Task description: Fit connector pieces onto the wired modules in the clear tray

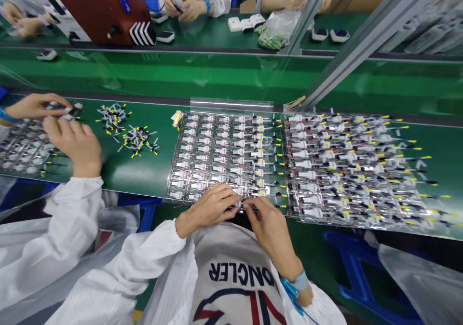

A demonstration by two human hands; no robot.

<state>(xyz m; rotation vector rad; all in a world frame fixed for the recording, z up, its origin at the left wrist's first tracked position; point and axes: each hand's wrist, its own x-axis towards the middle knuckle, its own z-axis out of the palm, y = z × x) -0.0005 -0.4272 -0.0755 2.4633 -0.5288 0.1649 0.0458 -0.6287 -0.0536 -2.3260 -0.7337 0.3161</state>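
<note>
My left hand (213,204) is closed in a pinch at the front edge of a clear plastic tray (170,182). Between its fingertips is a small white part (238,203), mostly hidden. Just to the right, my right hand (269,223) has thumb and forefinger pinched together, nearly touching the left fingertips. What it grips is too small to make out. Rows of small white parts (221,141) with thin red wires fill the tray. Along its right side, black pieces with yellow tips (278,157) stick out.
On the right lies a second filled tray (314,213). Two heaps of yellow-tipped pieces (139,140) lie left on the green bench (126,173). A co-worker's hands (74,142) work at the far left. Across the belt (162,72), other people handle white devices. A metal post (354,50) slants at right.
</note>
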